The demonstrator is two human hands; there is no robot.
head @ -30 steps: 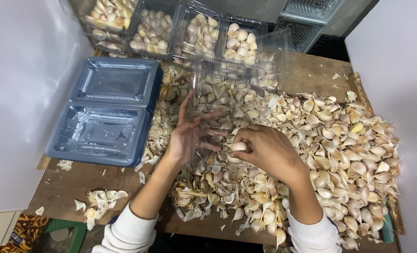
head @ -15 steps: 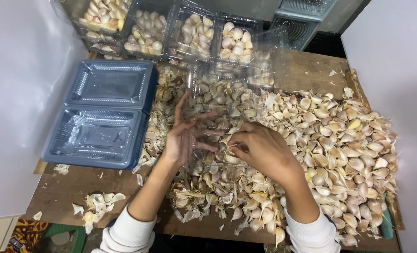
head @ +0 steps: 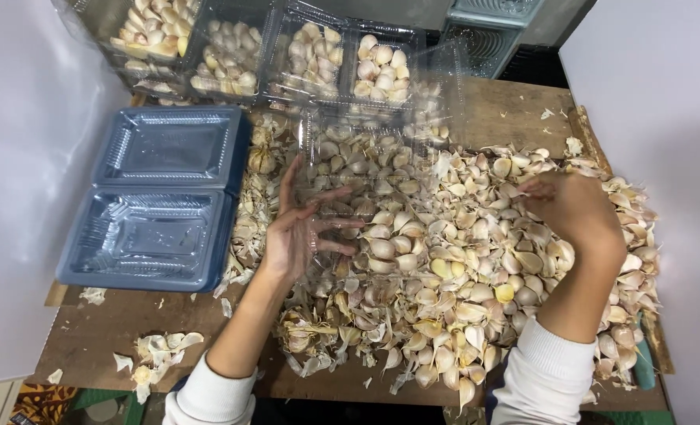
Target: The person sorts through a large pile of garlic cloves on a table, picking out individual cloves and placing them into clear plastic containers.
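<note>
At frame centre, the left hand point(head: 299, 232) rests with fingers spread apart against an open clear plastic container point(head: 366, 169) on the garlic clove pile point(head: 460, 267). At right, the right hand point(head: 574, 208) digs into the cloves, fingers curled under; whether they grip anything cannot be told.

A stack of blue-grey plastic clamshell trays point(head: 157, 205) lay open at the left of the wooden table point(head: 515, 106). Along the far edge stood a row of clear packs point(head: 263, 55) already filled with cloves. Loose papery skins point(head: 157, 350) sat near the front left corner. A white wall point(head: 16, 181) closed in the left side, and a teal crate point(head: 503, 12) showed beyond the table.
</note>
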